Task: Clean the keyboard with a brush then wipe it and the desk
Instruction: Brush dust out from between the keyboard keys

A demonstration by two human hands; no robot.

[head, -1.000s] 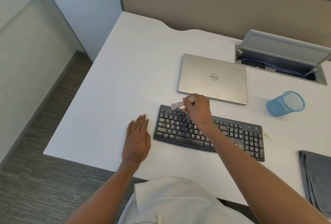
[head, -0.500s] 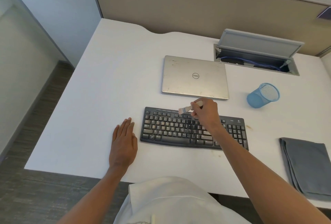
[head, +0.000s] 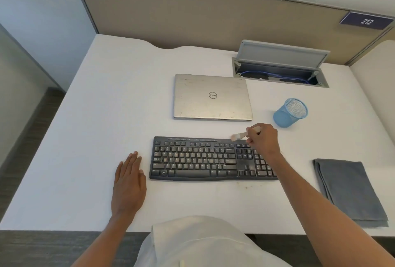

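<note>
A black keyboard (head: 198, 159) lies on the white desk (head: 111, 117), its keys dusty. My right hand (head: 263, 138) holds a small wooden brush (head: 240, 135) by the handle, its pale bristles pointing left at the keyboard's top edge, near the right end. My forearm covers the keyboard's right end. My left hand (head: 129, 185) rests flat on the desk just left of the keyboard, fingers together and holding nothing. A folded grey cloth (head: 350, 189) lies at the desk's right front.
A closed silver laptop (head: 211, 97) sits behind the keyboard. A blue mesh pen cup (head: 289, 113) lies tipped on its side to the right. An open cable hatch (head: 280, 68) with blue cables is set into the desk's back. Crumbs speckle the desk below the keyboard.
My right hand has carried the brush rightward along the keyboard's top edge, from the left end to the right end. My left hand stays flat beside the keyboard.
</note>
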